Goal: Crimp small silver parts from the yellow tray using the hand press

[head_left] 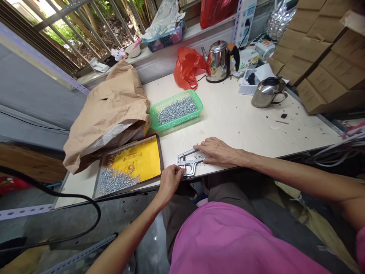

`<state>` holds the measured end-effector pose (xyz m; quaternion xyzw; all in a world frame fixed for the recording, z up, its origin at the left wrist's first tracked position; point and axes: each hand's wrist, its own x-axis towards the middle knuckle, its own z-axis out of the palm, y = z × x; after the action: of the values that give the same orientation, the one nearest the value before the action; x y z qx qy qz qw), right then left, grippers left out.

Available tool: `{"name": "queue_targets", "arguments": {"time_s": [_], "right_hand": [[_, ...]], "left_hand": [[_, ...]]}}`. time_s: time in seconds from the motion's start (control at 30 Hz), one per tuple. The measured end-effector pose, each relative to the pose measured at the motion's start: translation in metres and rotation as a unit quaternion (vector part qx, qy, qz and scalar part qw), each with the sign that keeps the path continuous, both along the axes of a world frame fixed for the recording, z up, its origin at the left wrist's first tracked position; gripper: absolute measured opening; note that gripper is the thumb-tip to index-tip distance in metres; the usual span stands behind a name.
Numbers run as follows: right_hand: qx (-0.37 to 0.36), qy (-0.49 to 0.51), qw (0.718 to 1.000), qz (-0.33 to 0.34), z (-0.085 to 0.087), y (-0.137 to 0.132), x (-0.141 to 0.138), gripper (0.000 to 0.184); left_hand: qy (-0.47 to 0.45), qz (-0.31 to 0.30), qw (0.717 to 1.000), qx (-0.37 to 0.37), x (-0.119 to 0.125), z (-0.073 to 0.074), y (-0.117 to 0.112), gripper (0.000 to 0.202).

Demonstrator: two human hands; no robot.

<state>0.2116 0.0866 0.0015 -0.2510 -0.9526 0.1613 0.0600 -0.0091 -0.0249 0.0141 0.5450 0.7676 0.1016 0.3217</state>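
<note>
A silver-grey metal hand tool (191, 163) with two handles, a spring and a loop-shaped frame lies flat near the table's front edge. My right hand (218, 151) is around the handle ends at its right, fingers over the upper handle. At the tool's left end, my left hand (170, 179) has thumb and fingertips pinched together; what is between them is too small to make out. Left of that hand is a shallow tray (162, 161) with a yellow sheet (148, 156) and a pile of small silver screws (118, 182).
Behind the tool stands a green basket (154, 123) of similar screws (179, 108). A brown paper sack (108, 102) slumps at the left. Farther back are a red plastic bag (186, 68), a kettle (218, 62) and a metal pot (266, 95). Cardboard boxes (327, 76) rise at the right.
</note>
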Motion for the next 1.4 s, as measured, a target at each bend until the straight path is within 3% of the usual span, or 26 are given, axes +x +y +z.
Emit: {"name": "queue_targets", "arguments": {"time_s": [0.07,0.13,0.23,0.33,0.47,0.57,0.67,0.8,0.9,1.03,1.13,1.23,1.4], "right_hand": [[0.007,0.009,1.0,-0.005,-0.002,-0.002,-0.001,0.055],[0.01,0.016,1.0,-0.012,-0.003,-0.004,-0.002,0.058],[0.002,0.014,1.0,-0.024,-0.003,-0.005,-0.002,0.066],[-0.012,-0.011,0.999,-0.038,0.004,-0.006,0.0,0.073],[-0.004,-0.073,0.994,-0.084,0.016,-0.008,0.001,0.056],[0.01,-0.095,0.992,-0.086,0.014,-0.01,-0.002,0.034],[0.016,-0.079,0.994,-0.068,0.0,-0.013,-0.005,0.019],[0.016,-0.037,0.997,-0.069,-0.018,-0.018,-0.006,0.019],[0.026,-0.03,0.996,-0.081,-0.014,-0.017,-0.003,0.019],[0.01,-0.035,0.997,-0.071,0.002,-0.002,0.005,0.034],[-0.003,-0.024,0.998,-0.055,0.005,0.012,0.009,0.032],[0.013,-0.021,0.997,-0.068,-0.002,0.025,0.005,0.023],[0.036,-0.031,0.994,-0.098,-0.006,0.046,-0.01,0.017]], "left_hand": [[0.095,-0.082,0.983,0.133,0.011,0.002,-0.001,0.017],[0.144,-0.17,0.954,0.202,0.022,0.002,0.006,0.024],[0.169,-0.268,0.928,0.198,0.036,0.001,0.03,0.045],[0.169,-0.325,0.918,0.152,0.038,0.001,0.056,0.05],[0.162,-0.371,0.905,0.134,0.032,0.003,0.073,0.053],[0.143,-0.384,0.902,0.133,0.03,0.003,0.073,0.04],[0.138,-0.385,0.902,0.136,0.031,0.0,0.068,0.024],[0.146,-0.38,0.905,0.124,0.033,-0.002,0.065,0.015],[0.15,-0.372,0.908,0.125,0.034,0.001,0.066,0.017],[0.174,-0.338,0.913,0.147,0.036,0.001,0.058,0.027],[0.166,-0.313,0.912,0.208,0.042,-0.009,0.037,0.031],[0.112,-0.333,0.899,0.261,0.052,-0.023,0.013,0.037],[0.039,-0.328,0.906,0.265,0.064,-0.036,-0.008,0.048]]}}
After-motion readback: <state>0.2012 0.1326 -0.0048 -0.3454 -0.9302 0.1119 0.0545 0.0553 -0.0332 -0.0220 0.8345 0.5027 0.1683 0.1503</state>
